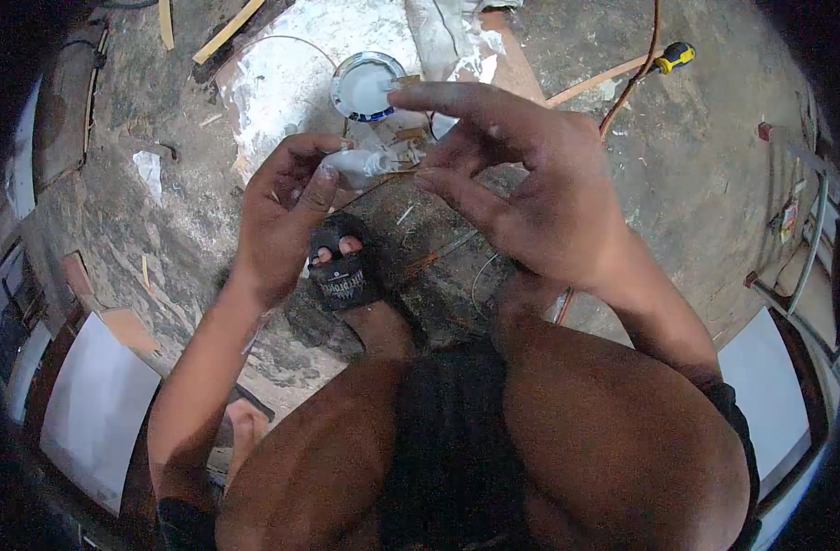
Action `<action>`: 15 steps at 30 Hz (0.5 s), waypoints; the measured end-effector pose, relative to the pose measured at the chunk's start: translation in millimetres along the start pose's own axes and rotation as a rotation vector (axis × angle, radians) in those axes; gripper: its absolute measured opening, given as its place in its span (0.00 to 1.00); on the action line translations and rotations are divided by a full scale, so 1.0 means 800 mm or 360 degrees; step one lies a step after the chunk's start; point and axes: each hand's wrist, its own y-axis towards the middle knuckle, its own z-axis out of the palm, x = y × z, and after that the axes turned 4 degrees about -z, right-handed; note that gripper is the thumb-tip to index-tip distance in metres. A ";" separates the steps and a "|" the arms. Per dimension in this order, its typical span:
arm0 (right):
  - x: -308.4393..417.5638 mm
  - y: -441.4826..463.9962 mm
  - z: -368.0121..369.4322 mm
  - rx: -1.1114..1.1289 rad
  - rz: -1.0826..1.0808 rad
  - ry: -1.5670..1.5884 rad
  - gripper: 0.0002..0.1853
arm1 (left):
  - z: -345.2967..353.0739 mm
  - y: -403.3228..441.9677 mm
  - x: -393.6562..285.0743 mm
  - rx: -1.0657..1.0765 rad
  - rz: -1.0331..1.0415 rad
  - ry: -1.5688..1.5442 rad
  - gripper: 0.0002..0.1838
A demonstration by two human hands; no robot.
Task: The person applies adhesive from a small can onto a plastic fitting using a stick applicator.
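Observation:
My left hand (296,197) pinches a small whitish, translucent plastic bottle (351,167) between thumb and fingers, its narrow neck pointing right. To the right of that neck is my right hand (530,170), thumb and index finger spread wide apart, with nothing clearly visible between them; its other fingers are partly curled. Just beyond both hands sits a round container (369,87) with a blue patterned rim and a white inside. The tip of my right index finger overlaps its right edge in the view. Small light-brown pieces (409,135) show behind the bottle, too blurred to name.
A white-smeared board (287,83) lies under the container, with a pale cloth (438,37) on it. A yellow-black screwdriver (675,58) lies at upper right, near a brown cord (629,87). Wood strips (227,32) are on the stained floor. My sandalled foot (342,266) is below the hands.

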 end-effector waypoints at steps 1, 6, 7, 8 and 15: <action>0.000 0.001 0.000 -0.0011 0.0004 -0.0009 0.31 | 0.001 -0.001 -0.002 0.0010 -0.0001 -0.0018 0.12; 0.004 0.003 -0.004 0.0022 0.0031 -0.0096 0.32 | 0.001 -0.003 0.000 0.0052 0.0045 0.0034 0.12; 0.005 0.003 -0.004 0.0026 0.0005 -0.0129 0.32 | 0.001 -0.004 -0.001 0.0054 0.0043 0.0040 0.12; 0.005 0.003 -0.004 0.0030 -0.0021 -0.0161 0.32 | 0.001 -0.004 -0.001 0.0055 0.0041 0.0047 0.12; -0.004 0.005 0.001 -0.0049 -0.0322 -0.0186 0.30 | -0.002 -0.003 -0.001 0.0031 0.0078 0.0148 0.12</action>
